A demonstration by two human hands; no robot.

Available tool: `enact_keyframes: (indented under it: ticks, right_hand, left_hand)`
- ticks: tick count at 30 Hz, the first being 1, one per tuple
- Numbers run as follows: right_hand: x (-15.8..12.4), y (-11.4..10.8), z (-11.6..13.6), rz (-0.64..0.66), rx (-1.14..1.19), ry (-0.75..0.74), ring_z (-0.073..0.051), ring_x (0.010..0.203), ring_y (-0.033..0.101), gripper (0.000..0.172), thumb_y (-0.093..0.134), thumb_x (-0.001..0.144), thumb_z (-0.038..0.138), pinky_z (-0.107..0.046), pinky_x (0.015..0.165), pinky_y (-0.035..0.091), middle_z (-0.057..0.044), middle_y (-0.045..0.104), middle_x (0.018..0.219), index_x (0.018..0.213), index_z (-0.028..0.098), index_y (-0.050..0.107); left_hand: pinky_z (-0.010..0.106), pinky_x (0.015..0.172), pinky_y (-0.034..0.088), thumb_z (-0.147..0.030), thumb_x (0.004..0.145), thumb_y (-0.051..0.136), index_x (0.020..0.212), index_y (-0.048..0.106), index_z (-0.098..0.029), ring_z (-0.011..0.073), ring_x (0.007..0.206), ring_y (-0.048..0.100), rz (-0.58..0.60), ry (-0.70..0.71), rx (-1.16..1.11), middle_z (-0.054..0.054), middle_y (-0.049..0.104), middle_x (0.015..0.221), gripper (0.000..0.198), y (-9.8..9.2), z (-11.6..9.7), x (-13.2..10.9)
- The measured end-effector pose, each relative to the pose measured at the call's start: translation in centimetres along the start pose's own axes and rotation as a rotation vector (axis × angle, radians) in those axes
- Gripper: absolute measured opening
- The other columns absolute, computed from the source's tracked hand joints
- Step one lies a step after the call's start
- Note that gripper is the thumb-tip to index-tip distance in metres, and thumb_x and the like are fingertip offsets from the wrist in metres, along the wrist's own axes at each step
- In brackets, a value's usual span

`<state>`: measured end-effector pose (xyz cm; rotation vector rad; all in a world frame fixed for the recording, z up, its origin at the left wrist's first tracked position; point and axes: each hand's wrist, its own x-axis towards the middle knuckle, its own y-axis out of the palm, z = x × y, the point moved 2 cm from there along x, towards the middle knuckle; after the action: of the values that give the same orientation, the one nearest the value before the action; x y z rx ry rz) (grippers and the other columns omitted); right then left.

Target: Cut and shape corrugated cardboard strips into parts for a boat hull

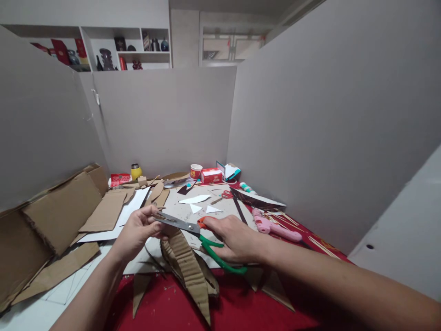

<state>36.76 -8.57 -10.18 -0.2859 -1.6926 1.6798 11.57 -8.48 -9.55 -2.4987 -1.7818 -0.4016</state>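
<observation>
My right hand (230,236) is closed round the scissors (182,225), which have one orange and one green handle. Their blades point left and reach the fingertips of my left hand (139,230). That hand is pinched at the blade tips, beside the top of a brown cardboard piece (189,269). This piece is ribbed, narrows to a point at its lower end and hangs over the red cloth (155,303). Whether my left fingers hold the cardboard or something small at the blades is hard to make out.
Cardboard sheets (65,207) lean at the left. A pink glue gun (275,228) and thin sticks (322,246) lie at the right. Further back are red-handled scissors (227,195), a paper cup (196,172), a red box (211,175) and a yellow jar (136,172). Grey partitions (165,115) surround the table.
</observation>
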Motion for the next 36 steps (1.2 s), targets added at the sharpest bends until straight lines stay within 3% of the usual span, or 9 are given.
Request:
enact_keyframes:
  ticks: [6, 17, 20, 23, 27, 30, 33, 36]
  right_hand:
    - [0.0, 0.3, 0.2, 0.034, -0.028, 0.038, -0.017, 0.057, 0.051, 0.028, 0.053, 0.084, 0.039, -0.027, 0.054, 0.028, -0.004, 0.064, 0.068, 0.098, 0.015, 0.059]
    - [-0.3, 1.7, -0.6, -0.062, 0.042, -0.015, -0.014, 0.051, 0.044, 0.024, 0.048, 0.087, 0.035, -0.026, 0.052, 0.026, -0.001, 0.058, 0.061, 0.095, 0.015, 0.058]
    - [0.0, 1.8, -0.6, -0.121, 0.231, 0.041, -0.013, 0.053, 0.04, 0.02, 0.051, 0.087, 0.038, -0.025, 0.053, 0.03, 0.001, 0.054, 0.062, 0.086, 0.018, 0.053]
    - [0.5, 1.7, -0.7, -0.254, 0.595, 0.18, -0.012, 0.055, 0.039, 0.029, 0.058, 0.083, 0.044, -0.024, 0.054, 0.035, 0.004, 0.047, 0.062, 0.072, 0.021, 0.045]
    - [0.7, 2.1, -0.3, -0.242, 0.965, 0.297, -0.01, 0.045, 0.043, 0.037, 0.053, 0.085, 0.057, -0.023, 0.045, 0.038, 0.005, 0.051, 0.062, 0.082, 0.022, 0.043]
    - [0.8, 2.0, 0.2, -0.294, 1.217, 0.303, -0.009, 0.044, 0.049, 0.046, 0.063, 0.076, 0.061, -0.025, 0.045, 0.045, 0.001, 0.062, 0.071, 0.087, 0.022, 0.043]
    - [1.2, 1.4, 0.6, -0.441, 1.225, 0.35, -0.01, 0.049, 0.055, 0.046, 0.074, 0.069, 0.052, -0.028, 0.05, 0.05, -0.001, 0.066, 0.081, 0.088, 0.022, 0.045]
    - [1.9, 0.3, 0.7, -0.563, 1.106, 0.397, -0.013, 0.051, 0.058, 0.038, 0.073, 0.072, 0.044, -0.028, 0.051, 0.05, 0.002, 0.062, 0.065, 0.087, 0.021, 0.048]
  left_hand:
    - [0.025, 0.056, 0.057, -0.033, 0.067, 0.085, 0.076, 0.057, -0.017, 0.0107, 0.055, 0.06, 0.008, -0.009, -0.007, -0.003, 0.063, 0.062, 0.033, 0.1, 0.0, 0.1]
    - [0.025, 0.059, 0.058, -0.028, 0.074, 0.08, 0.08, 0.059, -0.016, 0.0106, 0.059, 0.061, 0.008, -0.038, 0.02, -0.001, 0.065, 0.065, 0.025, 0.1, 0.1, 0.0]
    - [0.025, 0.057, 0.058, -0.03, 0.074, 0.08, 0.08, 0.058, -0.016, 0.0107, 0.058, 0.061, -0.029, -0.026, 0.016, -0.002, 0.063, 0.064, 0.027, 0.1, -0.1, 0.1]
    - [0.025, 0.055, 0.058, -0.034, 0.076, 0.077, 0.08, 0.056, -0.018, 0.0116, 0.06, 0.062, -0.113, 0.013, 0.009, -0.002, 0.064, 0.068, 0.027, -0.2, -0.5, 0.3]
    - [0.02, 0.048, 0.054, -0.04, 0.077, 0.074, 0.095, 0.056, -0.019, 0.0102, 0.054, 0.062, -0.282, 0.11, 0.004, -0.003, 0.065, 0.072, 0.032, -0.8, -0.6, 0.7]
    - [0.013, 0.042, 0.045, -0.043, 0.076, 0.074, 0.1, 0.055, -0.021, 0.0071, 0.05, 0.06, -0.393, 0.189, -0.009, -0.005, 0.064, 0.072, 0.038, -1.1, -0.5, 0.9]
    - [0.014, 0.045, 0.045, -0.041, 0.073, 0.077, 0.102, 0.053, -0.022, 0.0075, 0.051, 0.062, -0.414, 0.196, -0.013, -0.006, 0.065, 0.071, 0.042, -0.9, -0.4, 0.8]
    - [0.021, 0.056, 0.052, -0.036, 0.07, 0.08, 0.095, 0.053, -0.02, 0.0133, 0.058, 0.068, -0.321, 0.109, 0.007, -0.004, 0.067, 0.071, 0.041, -0.4, -0.4, 0.7]
